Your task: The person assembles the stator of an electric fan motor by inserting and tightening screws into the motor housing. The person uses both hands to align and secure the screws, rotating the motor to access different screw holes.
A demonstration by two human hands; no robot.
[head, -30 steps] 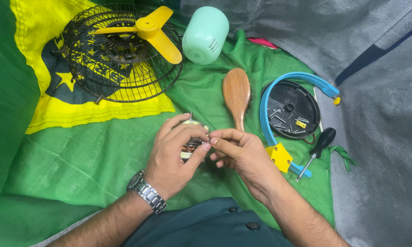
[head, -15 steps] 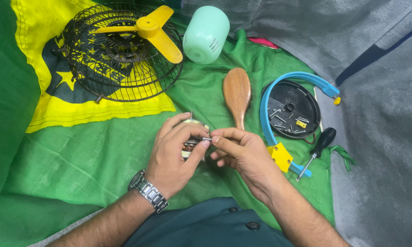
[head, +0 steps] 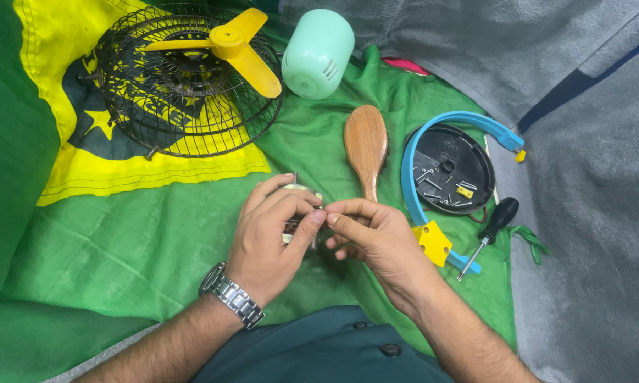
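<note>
A: Closest to us, what do you make out?

B: A dark green garment [head: 326, 351] at the bottom edge, and two forearms coming up over it. The left wrist wears a metal watch [head: 232, 297].

A: And the hands?

B: The left hand [head: 270, 237] is curled around a small part [head: 299, 190], pale with metal on it, mostly hidden by the fingers. Thumb and forefinger are pressed together at its right side. The right hand [head: 373, 237] meets it there, thumb and forefinger pinching at the same spot. I can't tell what sits between the tips; it's too small.

A: Where is that part, then?

B: Held just above the green cloth [head: 142, 241], in the middle, just below the handle of the wooden brush [head: 365, 145].

A: Off to the right?

B: A yellow block [head: 433, 241] near the right hand, joined to a blue curved bracket [head: 468, 120]. Inside the curve lies a black round base [head: 451, 167] with loose screws in it. A black-handled screwdriver [head: 493, 223] lies just beside that.

A: Farther back?

B: A wire fan guard [head: 156, 106] with a yellow blade [head: 227, 46] on top, resting on the yellow patch of the cloth. Beside it a mint-green housing [head: 318, 53] on its side. Grey fabric [head: 546, 50] lies beyond.
</note>
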